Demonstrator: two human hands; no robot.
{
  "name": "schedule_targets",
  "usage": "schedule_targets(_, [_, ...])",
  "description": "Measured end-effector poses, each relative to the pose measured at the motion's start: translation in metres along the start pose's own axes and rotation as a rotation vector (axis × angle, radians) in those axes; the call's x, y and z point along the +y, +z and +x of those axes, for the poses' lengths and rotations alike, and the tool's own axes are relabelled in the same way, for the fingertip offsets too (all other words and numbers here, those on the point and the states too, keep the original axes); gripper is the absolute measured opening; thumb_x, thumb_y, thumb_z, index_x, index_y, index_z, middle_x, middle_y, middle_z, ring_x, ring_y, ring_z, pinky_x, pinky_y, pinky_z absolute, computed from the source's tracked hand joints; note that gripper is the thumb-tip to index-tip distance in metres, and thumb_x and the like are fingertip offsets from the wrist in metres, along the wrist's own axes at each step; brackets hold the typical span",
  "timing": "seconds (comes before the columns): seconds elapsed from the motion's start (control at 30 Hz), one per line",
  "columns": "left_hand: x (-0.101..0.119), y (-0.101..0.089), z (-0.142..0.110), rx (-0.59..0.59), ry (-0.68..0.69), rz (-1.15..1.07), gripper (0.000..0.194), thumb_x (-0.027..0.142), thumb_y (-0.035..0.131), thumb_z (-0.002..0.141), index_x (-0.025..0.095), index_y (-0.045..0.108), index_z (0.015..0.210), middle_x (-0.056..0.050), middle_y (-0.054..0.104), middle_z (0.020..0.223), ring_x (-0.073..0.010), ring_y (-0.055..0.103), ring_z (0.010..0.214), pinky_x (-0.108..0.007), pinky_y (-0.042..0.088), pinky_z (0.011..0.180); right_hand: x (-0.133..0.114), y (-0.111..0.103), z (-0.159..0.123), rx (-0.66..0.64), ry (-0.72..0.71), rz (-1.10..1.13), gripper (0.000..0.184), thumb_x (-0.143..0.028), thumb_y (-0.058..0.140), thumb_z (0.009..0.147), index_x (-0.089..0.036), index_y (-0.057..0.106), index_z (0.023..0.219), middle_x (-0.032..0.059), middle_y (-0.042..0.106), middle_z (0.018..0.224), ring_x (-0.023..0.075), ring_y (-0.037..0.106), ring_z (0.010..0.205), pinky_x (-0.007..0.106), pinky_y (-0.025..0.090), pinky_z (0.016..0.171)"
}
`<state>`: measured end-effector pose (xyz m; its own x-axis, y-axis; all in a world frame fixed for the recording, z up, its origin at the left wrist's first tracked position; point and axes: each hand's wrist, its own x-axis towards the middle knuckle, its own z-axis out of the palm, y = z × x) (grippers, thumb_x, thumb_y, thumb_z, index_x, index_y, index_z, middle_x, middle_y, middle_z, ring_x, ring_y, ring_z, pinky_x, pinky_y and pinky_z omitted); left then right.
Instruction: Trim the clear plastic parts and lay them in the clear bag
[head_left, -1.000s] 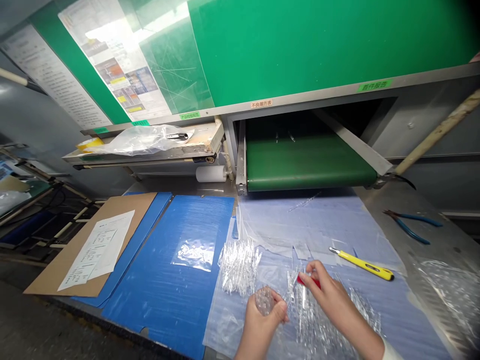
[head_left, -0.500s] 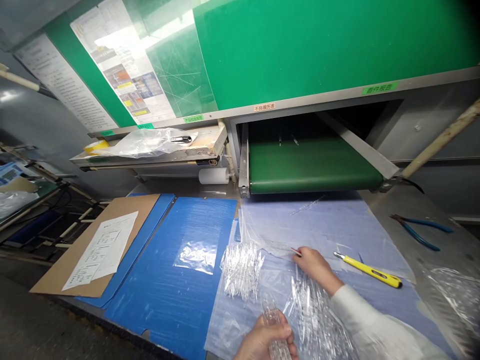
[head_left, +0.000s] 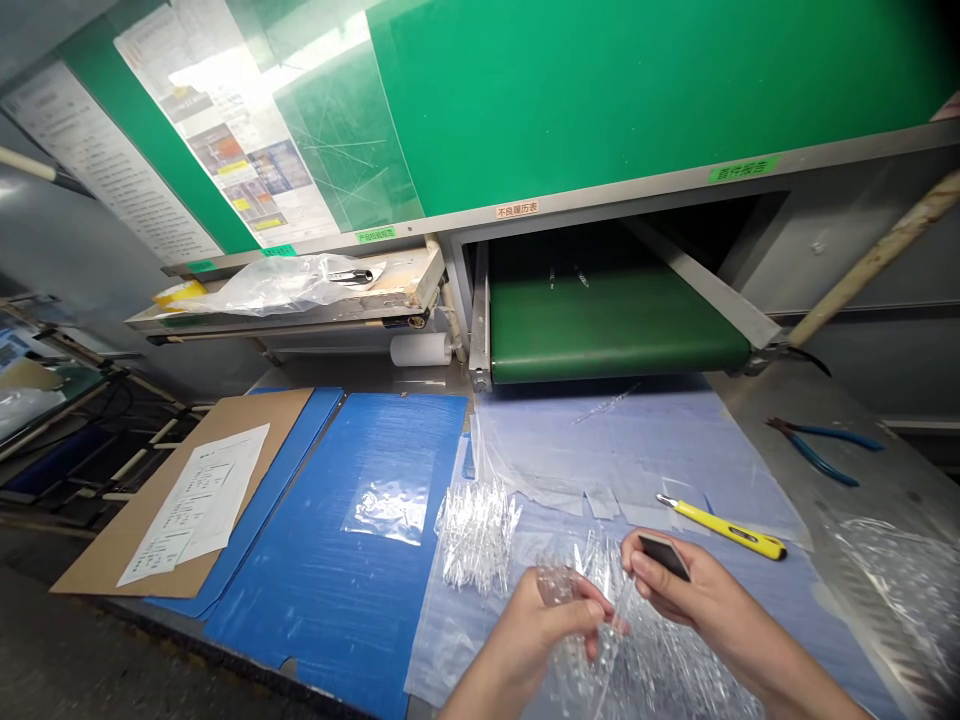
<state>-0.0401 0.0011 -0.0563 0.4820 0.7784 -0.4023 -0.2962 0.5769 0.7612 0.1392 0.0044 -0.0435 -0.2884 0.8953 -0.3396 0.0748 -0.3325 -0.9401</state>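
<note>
My left hand (head_left: 536, 630) grips a small bundle of transparent plastic pieces (head_left: 559, 585) between fingers and thumb, just above a larger heap of transparent plastic strips (head_left: 645, 665). My right hand (head_left: 705, 590) pinches a small flat dark rectangular piece (head_left: 664, 556) between thumb and fingers. A second heap of thin transparent plastic pieces (head_left: 478, 535) lies to the left of my hands. A yellow utility knife (head_left: 724, 528) rests just beyond my right hand, not touching it.
A translucent plastic sheet (head_left: 630, 450) covers the bench under my hands. To its left lie a blue corrugated board (head_left: 337, 560) and cardboard with printed paper (head_left: 191, 505). Blue-handled pliers (head_left: 821, 450) lie at right, and a green conveyor belt (head_left: 619, 335) runs ahead.
My right hand has come back from the far side of the heap, and its small piece now shows a dark flat face. My left hand has moved right and up with its bundle.
</note>
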Motion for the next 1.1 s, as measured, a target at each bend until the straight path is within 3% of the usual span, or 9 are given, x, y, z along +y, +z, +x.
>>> schedule_targets(0.07, [-0.002, 0.006, 0.000, -0.117, -0.013, -0.061, 0.027, 0.033, 0.071, 0.060, 0.008, 0.067, 0.070, -0.009, 0.065, 0.063, -0.0137, 0.056, 0.052, -0.022, 0.036, 0.046, -0.004, 0.008, -0.004, -0.024, -0.018, -0.003, 0.038, -0.056, 0.050, 0.077, -0.020, 0.045, 0.067, -0.0066, 0.037, 0.055, 0.0066, 0.028, 0.046, 0.021, 0.023, 0.044])
schedule_targets(0.17, [-0.006, 0.008, -0.003, -0.172, -0.002, -0.097, 0.029, 0.035, 0.071, 0.063, 0.008, 0.068, 0.073, -0.007, 0.063, 0.059, -0.0109, 0.053, 0.047, -0.021, 0.035, 0.045, -0.004, 0.016, -0.004, -0.039, -0.050, -0.055, 0.038, -0.056, 0.048, 0.078, -0.020, 0.045, 0.065, -0.0043, 0.042, 0.056, 0.0103, 0.039, 0.051, 0.022, 0.031, 0.050])
schedule_targets(0.4, [-0.006, 0.001, -0.008, -0.077, 0.047, 0.025, 0.032, 0.035, 0.073, 0.063, 0.007, 0.066, 0.076, -0.009, 0.065, 0.065, -0.0180, 0.061, 0.065, -0.022, 0.039, 0.053, -0.005, 0.019, 0.000, 0.084, -0.059, -0.223, 0.040, -0.056, 0.048, 0.076, -0.021, 0.040, 0.060, -0.0047, 0.037, 0.058, 0.0116, 0.038, 0.056, 0.024, 0.033, 0.055])
schedule_targets(0.53, [-0.006, 0.005, -0.012, -0.018, 0.045, 0.076, 0.026, 0.031, 0.072, 0.063, 0.008, 0.063, 0.071, -0.005, 0.061, 0.056, -0.0139, 0.057, 0.057, -0.024, 0.040, 0.057, -0.004, 0.022, 0.002, 0.057, -0.044, -0.251, 0.039, -0.055, 0.045, 0.078, -0.021, 0.038, 0.060, -0.0048, 0.037, 0.058, 0.0119, 0.039, 0.058, 0.024, 0.034, 0.056])
schedule_targets(0.73, [0.001, 0.014, -0.015, 0.238, 0.019, 0.331, 0.013, 0.023, 0.063, 0.066, 0.011, 0.059, 0.065, -0.001, 0.057, 0.050, -0.0124, 0.052, 0.051, -0.024, 0.040, 0.057, -0.002, 0.024, -0.004, 0.356, 0.026, -0.214, 0.031, -0.055, 0.034, 0.082, -0.025, 0.043, 0.081, -0.0049, 0.045, 0.064, 0.0130, 0.044, 0.058, 0.023, 0.036, 0.056])
schedule_targets(0.93, [-0.001, 0.013, -0.015, 0.277, 0.063, 0.580, 0.012, 0.021, 0.058, 0.066, 0.014, 0.055, 0.056, -0.001, 0.054, 0.051, -0.0116, 0.046, 0.049, -0.022, 0.033, 0.049, 0.013, 0.027, -0.003, 0.326, -0.029, -0.443, 0.022, -0.047, 0.035, 0.083, -0.026, 0.034, 0.076, -0.0061, 0.045, 0.057, 0.0143, 0.045, 0.053, 0.024, 0.034, 0.054])
schedule_targets(1.03, [-0.007, 0.009, -0.014, 0.274, 0.092, 0.664, 0.012, 0.020, 0.058, 0.067, 0.014, 0.055, 0.056, 0.000, 0.052, 0.053, -0.0114, 0.044, 0.051, -0.022, 0.031, 0.048, 0.021, 0.020, 0.000, 0.468, 0.032, -0.562, 0.021, -0.044, 0.036, 0.081, -0.026, 0.030, 0.072, -0.0072, 0.041, 0.051, 0.0147, 0.043, 0.047, 0.025, 0.032, 0.051])
schedule_targets(1.1, [-0.011, 0.007, -0.014, 0.262, 0.138, 0.736, 0.016, 0.020, 0.057, 0.069, 0.015, 0.053, 0.054, 0.001, 0.048, 0.052, -0.0107, 0.040, 0.051, -0.023, 0.029, 0.049, 0.022, 0.019, 0.001, 0.475, 0.034, -0.540, 0.021, -0.044, 0.036, 0.082, -0.026, 0.030, 0.072, -0.0076, 0.041, 0.051, 0.0142, 0.042, 0.046, 0.025, 0.032, 0.051])
